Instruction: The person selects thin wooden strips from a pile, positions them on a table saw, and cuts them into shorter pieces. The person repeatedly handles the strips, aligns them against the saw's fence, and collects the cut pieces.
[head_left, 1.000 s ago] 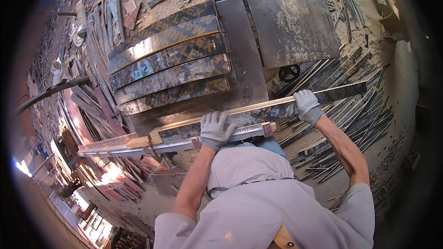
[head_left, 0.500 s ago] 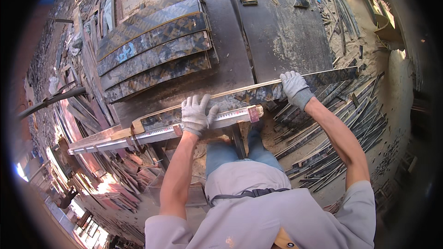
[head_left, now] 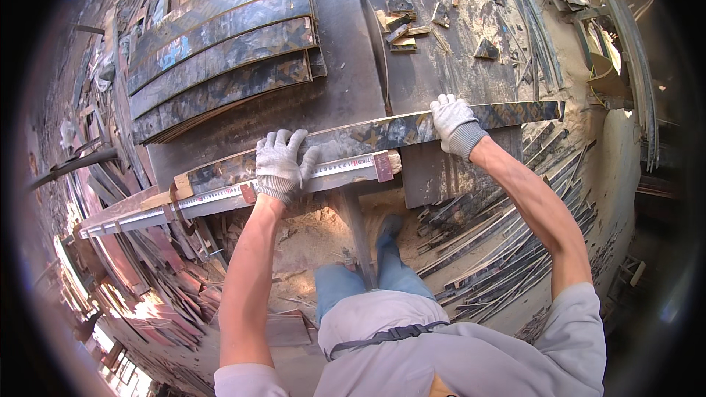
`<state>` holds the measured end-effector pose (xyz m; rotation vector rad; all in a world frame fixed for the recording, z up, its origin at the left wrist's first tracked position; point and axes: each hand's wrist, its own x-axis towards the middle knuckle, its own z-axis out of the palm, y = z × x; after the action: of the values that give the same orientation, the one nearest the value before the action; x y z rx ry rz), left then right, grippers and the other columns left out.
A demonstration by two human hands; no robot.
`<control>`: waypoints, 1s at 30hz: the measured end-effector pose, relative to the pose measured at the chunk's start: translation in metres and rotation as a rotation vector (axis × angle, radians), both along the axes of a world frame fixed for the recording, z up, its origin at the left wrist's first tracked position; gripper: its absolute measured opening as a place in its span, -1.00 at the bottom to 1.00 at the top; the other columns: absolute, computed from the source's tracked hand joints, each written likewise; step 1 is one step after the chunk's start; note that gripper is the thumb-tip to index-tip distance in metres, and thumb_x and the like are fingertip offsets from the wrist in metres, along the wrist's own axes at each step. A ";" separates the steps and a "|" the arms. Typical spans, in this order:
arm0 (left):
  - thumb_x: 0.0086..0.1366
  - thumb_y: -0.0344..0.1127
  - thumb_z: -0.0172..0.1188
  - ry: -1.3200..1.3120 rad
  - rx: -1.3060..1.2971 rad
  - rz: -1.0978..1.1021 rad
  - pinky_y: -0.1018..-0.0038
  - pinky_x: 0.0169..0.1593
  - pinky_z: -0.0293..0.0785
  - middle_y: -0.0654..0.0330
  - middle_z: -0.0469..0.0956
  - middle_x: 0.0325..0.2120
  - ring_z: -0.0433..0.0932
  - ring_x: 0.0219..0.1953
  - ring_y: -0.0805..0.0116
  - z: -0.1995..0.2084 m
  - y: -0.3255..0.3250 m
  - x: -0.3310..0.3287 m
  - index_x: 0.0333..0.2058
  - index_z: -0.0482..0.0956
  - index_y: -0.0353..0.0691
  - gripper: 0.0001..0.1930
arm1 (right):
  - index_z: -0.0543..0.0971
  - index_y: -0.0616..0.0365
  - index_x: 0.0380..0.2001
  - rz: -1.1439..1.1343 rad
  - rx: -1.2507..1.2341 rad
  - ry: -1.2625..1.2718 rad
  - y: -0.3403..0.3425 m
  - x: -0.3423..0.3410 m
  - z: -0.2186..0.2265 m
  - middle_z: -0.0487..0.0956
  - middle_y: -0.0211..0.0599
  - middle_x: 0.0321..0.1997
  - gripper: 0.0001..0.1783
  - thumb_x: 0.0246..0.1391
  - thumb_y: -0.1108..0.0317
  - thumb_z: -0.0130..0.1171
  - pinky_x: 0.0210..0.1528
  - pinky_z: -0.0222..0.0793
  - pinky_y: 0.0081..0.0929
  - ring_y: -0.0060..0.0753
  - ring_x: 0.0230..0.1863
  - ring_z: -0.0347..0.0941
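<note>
Both of my hands wear pale knitted gloves. A long, narrow strip of dark-faced plywood (head_left: 371,136) lies across in front of me, with a mottled, worn top. My left hand (head_left: 284,163) rests on the strip's left half, fingers spread and thumb apart. Farther right, my right hand (head_left: 455,125) curls its fingers over the strip's far edge; its palm side is hidden. Along the near side of the strip runs a metal rail with a white measuring scale (head_left: 338,169). A reddish metal block (head_left: 383,166) sits near the rail's right end.
Beyond my left hand, several dark plywood boards (head_left: 235,40) are stacked on a dark panel (head_left: 342,44). Small wood offcuts (head_left: 402,29) lie at the back. Loose narrow strips (head_left: 507,239) cover the ground at right, and a metal bar (head_left: 77,165) juts in at left.
The strip was tilted with its pale far edge showing; now it lies flatter, its dark face turned up. Both hands stay on it. The view has shifted, showing more ground around my legs.
</note>
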<state>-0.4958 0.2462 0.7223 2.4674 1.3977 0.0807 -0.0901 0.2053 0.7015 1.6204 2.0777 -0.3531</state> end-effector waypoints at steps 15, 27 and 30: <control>0.44 0.05 0.26 -0.081 0.101 -0.018 0.01 0.13 0.41 0.00 0.63 -0.12 0.56 -0.01 -0.09 -0.007 0.000 -0.001 0.04 0.68 -0.16 -0.58 | 0.52 0.32 -0.01 -0.036 -0.026 0.042 0.002 -0.002 0.008 0.56 0.11 0.04 -0.44 -0.14 0.41 0.42 0.18 0.56 -0.10 0.08 0.12 0.57; 0.47 0.05 0.24 -0.036 0.085 0.001 0.00 0.13 0.42 0.01 0.65 -0.10 0.57 0.01 -0.08 -0.007 -0.001 -0.001 0.02 0.70 -0.12 -0.61 | 0.58 0.31 -0.05 -0.040 0.061 0.081 -0.003 -0.001 0.010 0.62 0.13 0.00 -0.49 -0.13 0.40 0.44 0.15 0.62 -0.08 0.10 0.12 0.63; 0.47 0.04 0.24 -0.054 0.098 0.004 0.00 0.13 0.42 0.02 0.65 -0.10 0.57 0.01 -0.08 -0.008 -0.001 -0.001 0.02 0.70 -0.11 -0.62 | 0.58 0.30 -0.05 -0.046 0.056 0.076 -0.004 -0.001 0.010 0.62 0.13 0.01 -0.48 -0.13 0.39 0.45 0.16 0.62 -0.09 0.10 0.11 0.63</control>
<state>-0.4970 0.2448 0.7142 2.5212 1.4072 0.2199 -0.0911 0.2012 0.7115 1.7146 2.1260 -0.3806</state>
